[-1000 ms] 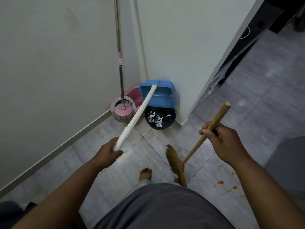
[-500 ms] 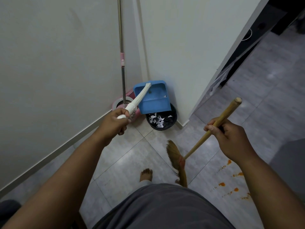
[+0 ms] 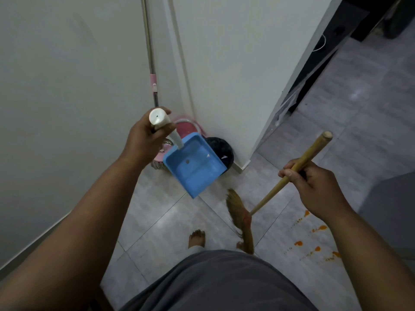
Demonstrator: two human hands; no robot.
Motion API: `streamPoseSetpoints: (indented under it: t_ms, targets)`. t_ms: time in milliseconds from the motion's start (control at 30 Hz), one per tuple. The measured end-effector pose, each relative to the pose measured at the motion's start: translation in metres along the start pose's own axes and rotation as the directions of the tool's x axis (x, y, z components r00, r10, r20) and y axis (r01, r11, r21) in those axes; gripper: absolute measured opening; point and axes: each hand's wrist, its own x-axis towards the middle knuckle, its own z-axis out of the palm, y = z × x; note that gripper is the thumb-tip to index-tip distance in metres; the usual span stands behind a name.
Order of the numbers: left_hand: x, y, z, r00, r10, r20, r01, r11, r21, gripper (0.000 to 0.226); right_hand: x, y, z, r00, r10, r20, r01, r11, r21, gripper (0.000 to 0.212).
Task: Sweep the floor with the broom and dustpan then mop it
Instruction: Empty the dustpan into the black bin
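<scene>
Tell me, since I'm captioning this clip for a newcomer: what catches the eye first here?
The blue dustpan stands out mid-frame, held up by the left hand gripping its white handle. Right of it, the right hand grips the broom, bristles down. Orange spots stain the floor at lower right.

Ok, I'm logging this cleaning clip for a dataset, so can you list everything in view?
dustpan: 1, blue with white handle, held in the air before the corner
broom: 1, wooden stick, brown bristles, bristles down at lower centre
mop: 1, pink head, metal pole, leaning in the corner
tub: 1, pink, behind the dustpan
bin: 1, black, in the corner, partly behind the dustpan
stains: several, orange, on the grey floor at right
feet: 2, bare, bottom centre
left grip: holds the dustpan handle
right grip: holds the broom stick
</scene>
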Motion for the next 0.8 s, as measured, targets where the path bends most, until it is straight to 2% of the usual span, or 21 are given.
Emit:
streamPoseSetpoints:
  t_ms: [67,167,267,467,633,800]
  targets:
    - [0.001,-0.006,0.007,1.000,-0.018,-0.019,0.018,1.000,0.003,0.027,-0.003,0.002,-0.003,1.000,0.022,-0.017,-0.022,1.000,0.003,0.007]
    - [0.000,-0.022,0.020,0.998,-0.064,0.000,0.063,0.995,0.083,0.036,-0.010,0.005,-0.005,0.996,0.071,-0.053,-0.070,0.997,0.013,0.007]
    - [-0.001,-0.041,0.030,0.999,-0.018,0.051,0.004,0.967,0.253,0.031,-0.019,0.008,-0.007,0.990,0.113,-0.084,-0.113,0.994,-0.003,0.008]
    - [-0.002,-0.067,0.055,0.983,0.036,0.182,-0.089,0.953,0.288,0.018,-0.047,0.014,-0.014,0.966,0.191,-0.172,-0.198,0.980,-0.024,0.011]
    - [0.002,-0.075,0.095,0.926,0.088,0.367,-0.190,0.949,0.251,0.029,-0.089,0.021,-0.014,0.892,0.289,-0.348,-0.317,0.948,-0.025,0.016]
    - [-0.002,-0.064,0.142,0.861,0.009,0.509,-0.132,0.969,0.207,0.034,-0.140,0.026,-0.022,0.791,0.367,-0.489,-0.411,0.911,0.019,0.016]
